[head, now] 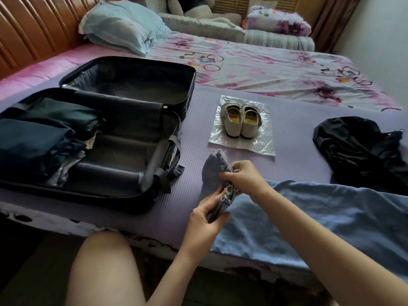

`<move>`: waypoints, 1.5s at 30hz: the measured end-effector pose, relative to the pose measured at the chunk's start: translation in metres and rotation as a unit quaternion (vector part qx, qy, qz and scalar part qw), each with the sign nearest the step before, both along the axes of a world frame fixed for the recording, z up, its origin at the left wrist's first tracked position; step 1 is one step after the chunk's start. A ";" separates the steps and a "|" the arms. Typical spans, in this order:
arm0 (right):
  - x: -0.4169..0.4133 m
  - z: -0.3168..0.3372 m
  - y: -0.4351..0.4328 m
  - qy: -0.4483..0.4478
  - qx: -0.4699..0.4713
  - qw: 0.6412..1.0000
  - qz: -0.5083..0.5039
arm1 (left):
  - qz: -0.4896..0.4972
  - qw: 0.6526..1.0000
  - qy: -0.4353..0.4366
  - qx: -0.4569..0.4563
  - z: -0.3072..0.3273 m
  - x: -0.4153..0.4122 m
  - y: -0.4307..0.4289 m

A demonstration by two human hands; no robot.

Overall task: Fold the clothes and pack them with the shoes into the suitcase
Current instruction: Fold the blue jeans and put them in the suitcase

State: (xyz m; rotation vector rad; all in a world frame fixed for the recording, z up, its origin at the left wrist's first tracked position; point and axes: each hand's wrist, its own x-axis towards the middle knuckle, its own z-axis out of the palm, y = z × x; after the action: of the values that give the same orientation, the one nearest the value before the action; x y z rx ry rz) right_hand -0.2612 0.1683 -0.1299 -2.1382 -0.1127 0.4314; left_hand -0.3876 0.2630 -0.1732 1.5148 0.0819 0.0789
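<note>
A small grey garment (213, 171) lies on the purple mat in front of me, partly bunched between both hands. My left hand (207, 214) grips its near end. My right hand (241, 176) pinches it a little farther up. A black suitcase (123, 129) lies open at the left, with dark folded clothes (42, 138) stacked in its near half. A pair of white shoes (240, 121) stands on a clear plastic bag (260, 144) beyond my hands. A blue garment (331, 217) lies spread under my right forearm. A black garment (359, 146) sits crumpled at the right.
The purple mat (293, 138) covers the near part of a bed with a patterned sheet (276, 69). A light blue pillow (125, 25) and folded bedding (276, 36) lie at the far side. My bare knee (103, 266) is below the bed's edge.
</note>
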 end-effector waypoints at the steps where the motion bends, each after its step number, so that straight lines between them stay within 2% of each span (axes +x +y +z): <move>1: 0.004 -0.005 -0.009 -0.017 0.004 1.000 -0.017 | -0.008 1.000 -0.006 0.020 -0.001 -0.001 -0.004; 6: 0.018 -0.017 -0.073 -0.039 0.035 0.996 -0.078 | -0.036 0.996 0.005 0.083 -0.013 -0.007 -0.021; 13: 0.000 -0.045 -0.181 -0.058 -0.059 0.981 -0.175 | -0.045 0.977 0.055 0.203 -0.038 0.001 -0.042; 17: -0.020 -0.063 -0.196 -0.053 -0.114 0.977 -0.171 | -0.084 0.958 0.109 0.251 -0.053 0.005 -0.056; 21: -0.030 -0.064 -0.197 -0.105 -0.097 0.974 -0.174 | -0.108 0.934 0.127 0.317 -0.059 0.014 -0.065; 24: -0.029 -0.070 -0.197 -0.114 -0.127 0.972 -0.161 | -0.122 0.908 0.159 0.369 -0.063 0.021 -0.068; 27: -0.030 -0.082 -0.195 -0.078 -0.123 0.978 -0.148 | -0.079 0.914 0.167 0.361 -0.067 0.023 -0.069; 33: -0.036 -0.083 -0.190 -0.047 -0.035 0.986 -0.155 | 0.043 0.956 0.129 0.260 -0.068 0.038 -0.056; 36: -0.035 -0.085 -0.190 -0.035 -0.012 0.986 -0.161 | 0.068 0.956 0.133 0.251 -0.064 0.062 -0.050; 41: -0.037 -0.086 -0.193 -0.028 0.012 0.985 -0.169 | -0.019 0.913 -0.001 0.407 -0.062 0.126 -0.044; 45: -0.040 -0.085 -0.193 -0.026 0.017 0.986 -0.166 | -0.130 0.855 0.027 0.502 -0.061 0.161 -0.048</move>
State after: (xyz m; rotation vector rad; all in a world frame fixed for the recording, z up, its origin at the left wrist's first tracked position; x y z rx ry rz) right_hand -0.3008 -0.0247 -0.2149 -2.0840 0.2050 0.1770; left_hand -0.2266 0.2153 -0.2337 2.5658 -0.1494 -0.1714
